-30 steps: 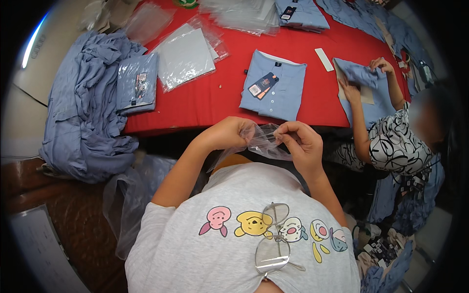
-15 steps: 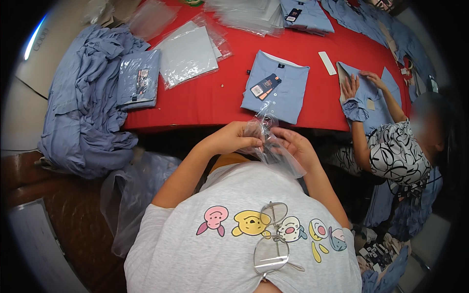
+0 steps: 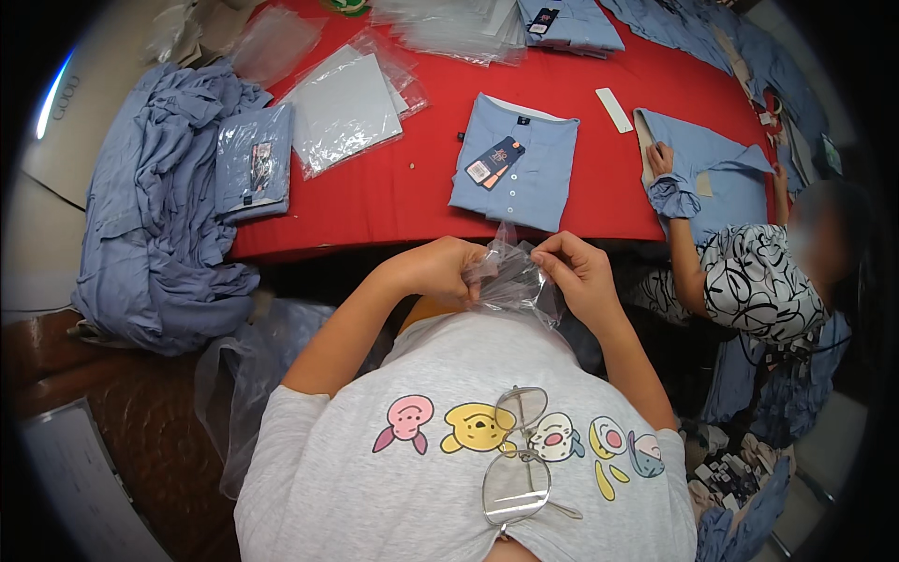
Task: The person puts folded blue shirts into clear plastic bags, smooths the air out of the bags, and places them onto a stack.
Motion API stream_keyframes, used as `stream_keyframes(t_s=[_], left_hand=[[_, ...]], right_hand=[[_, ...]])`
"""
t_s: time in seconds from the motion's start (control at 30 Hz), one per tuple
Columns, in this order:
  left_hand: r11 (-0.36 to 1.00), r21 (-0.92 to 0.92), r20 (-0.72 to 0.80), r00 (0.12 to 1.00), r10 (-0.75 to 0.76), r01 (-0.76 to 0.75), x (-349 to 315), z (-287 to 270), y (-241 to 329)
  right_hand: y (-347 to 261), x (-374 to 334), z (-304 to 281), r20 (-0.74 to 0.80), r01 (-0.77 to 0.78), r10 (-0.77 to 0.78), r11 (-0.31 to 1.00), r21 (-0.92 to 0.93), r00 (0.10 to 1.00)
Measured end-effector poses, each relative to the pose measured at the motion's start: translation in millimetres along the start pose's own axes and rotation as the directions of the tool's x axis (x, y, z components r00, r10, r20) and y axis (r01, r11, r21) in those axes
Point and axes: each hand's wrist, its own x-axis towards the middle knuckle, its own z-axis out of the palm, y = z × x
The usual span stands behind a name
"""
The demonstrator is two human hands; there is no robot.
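Observation:
A crumpled clear plastic bag hangs between my hands, just off the table's near edge. My left hand is closed round its left side. With thumb and fingers pinched, my right hand grips its upper right edge. Just beyond the bag, a folded blue shirt lies flat on the red table, and a dark hang tag rests on its front. To the left, another folded shirt sits inside a clear bag.
Clear bags with pale inserts lie at the back left of the red tablecloth. Loose blue shirts are heaped at far left. At right, a co-worker's hand is on a blue garment; a white strip lies nearby.
My right hand has moved up and pinches the bag's edge, which now spreads between my hands. The co-worker's hands have moved apart, and the garment's right side has been folded over.

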Motion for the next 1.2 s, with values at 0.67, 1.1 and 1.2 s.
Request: stream_keyframes(t_s=[0.67, 1.1, 1.2], left_hand=[[0.917, -0.262, -0.225, 0.943, 0.246, -0.302, 7.1, 3.4, -4.0], [0.85, -0.503, -0.132, 0.986, 0.101, -0.154, 32.7, -2.8, -35.1], [0.867, -0.489, -0.098, 0.994, 0.055, -0.096, 35.5, -6.6, -30.4]], right_hand=[[21.0, 36.1, -17.7, -0.007, -0.011, 0.019, 0.814, 0.581, 1.0], [47.9, 15.0, -47.5, 0.259, -0.348, 0.233, 0.638, 0.687, 0.937], [52.2, 14.6, -52.1, 0.27, -0.379, 0.265, 0.624, 0.684, 0.925]])
